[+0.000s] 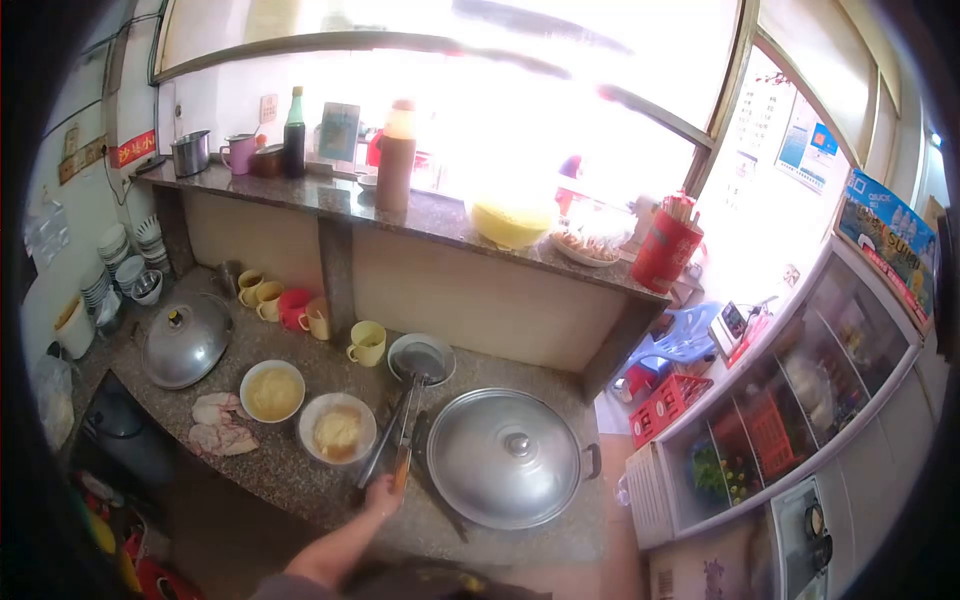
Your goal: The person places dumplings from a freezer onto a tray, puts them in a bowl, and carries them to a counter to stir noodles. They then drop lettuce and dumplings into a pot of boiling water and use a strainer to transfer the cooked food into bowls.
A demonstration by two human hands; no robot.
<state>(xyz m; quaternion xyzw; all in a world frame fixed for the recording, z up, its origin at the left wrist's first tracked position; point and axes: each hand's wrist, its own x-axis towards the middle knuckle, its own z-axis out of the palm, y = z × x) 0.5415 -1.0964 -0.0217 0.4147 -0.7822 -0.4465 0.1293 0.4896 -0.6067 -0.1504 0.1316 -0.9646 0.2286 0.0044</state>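
Note:
My left hand (382,496) is closed around the lower end of a wooden-handled strainer (403,462). Its grey round head rests in a white bowl (447,376) at the back of the counter. A second, dark-handled utensil (383,440) lies alongside, its end close to my fingers. To the left stand a white bowl of pale noodles (338,432) and another bowl with cloudy broth (272,391). Just right of my hand sits a large wok with a domed metal lid (518,445). My right hand is out of view.
A crumpled cloth (221,425) lies left of the bowls, near a smaller lidded pot (185,340). Several mugs (367,343) line the back wall. Bottles (398,155) and a red chopstick holder (668,245) stand on the raised shelf. A glass-fronted fridge (790,400) is at right.

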